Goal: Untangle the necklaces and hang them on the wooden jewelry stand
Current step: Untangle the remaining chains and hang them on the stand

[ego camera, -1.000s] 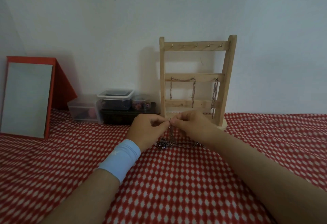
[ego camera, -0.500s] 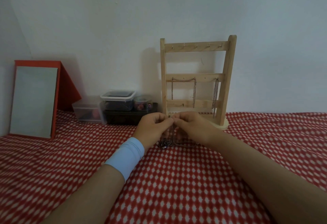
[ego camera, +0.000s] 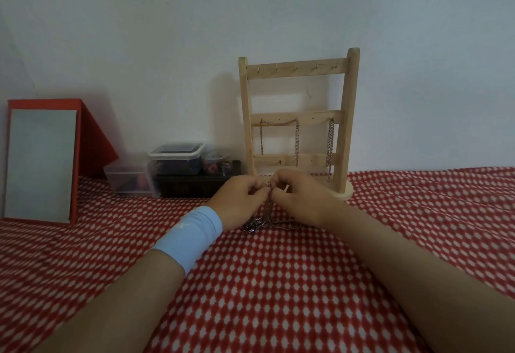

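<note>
Necklaces (ego camera: 266,214) in the fingertip pinch of left hand (ego camera: 239,199) and right hand (ego camera: 302,195), tangle half-hidden behind both.

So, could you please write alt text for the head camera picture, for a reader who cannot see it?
The left hand and the right hand pinch tangled necklaces together over a red checked cloth, in front of a wooden jewelry stand. Chains already hang from its middle bar; a red-framed mirror and plastic boxes stand at the left.
</note>
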Available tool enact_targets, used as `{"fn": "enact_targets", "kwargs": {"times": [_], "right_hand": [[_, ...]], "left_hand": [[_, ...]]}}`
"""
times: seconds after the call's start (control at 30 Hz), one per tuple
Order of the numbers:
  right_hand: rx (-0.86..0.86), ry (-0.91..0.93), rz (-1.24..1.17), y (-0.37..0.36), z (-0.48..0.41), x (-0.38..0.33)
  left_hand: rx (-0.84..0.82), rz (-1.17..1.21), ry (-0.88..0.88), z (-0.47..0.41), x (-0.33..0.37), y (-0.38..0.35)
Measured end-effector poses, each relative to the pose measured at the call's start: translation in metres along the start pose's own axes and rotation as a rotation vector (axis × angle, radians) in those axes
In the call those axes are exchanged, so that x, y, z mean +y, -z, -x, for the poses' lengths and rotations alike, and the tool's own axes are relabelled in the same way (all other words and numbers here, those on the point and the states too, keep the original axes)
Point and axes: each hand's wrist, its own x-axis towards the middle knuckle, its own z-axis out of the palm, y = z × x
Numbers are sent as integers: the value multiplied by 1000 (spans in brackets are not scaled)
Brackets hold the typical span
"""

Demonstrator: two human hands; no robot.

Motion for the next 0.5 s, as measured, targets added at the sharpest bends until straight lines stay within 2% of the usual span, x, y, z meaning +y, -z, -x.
{"fn": "enact_targets", "kwargs": {"times": [0.1,0.17,0.3,0.37,0.43,0.47,0.5], "right_hand": [[-28,45,163,2,1,-4],[-24,50,185,2,1,-5],[3,-161,-182,7,-5,0],[15,-225,-438,11,-8,4],[-5,-246,-723,13,-10,3],[-23,-257,-813,13,-10,2],[-40,-258,-837,13,-9,2]], "left_hand": [[-56,55,-24,1,0,-3],[-57,87,-35,4,-2,-7],[22,245,37,4,-15,-3],[72,558,158,3,-17,4],[81,1003,257,3,-15,12],[65,1115,278,3,-15,17],[37,1128,281,4,-15,22]]}}
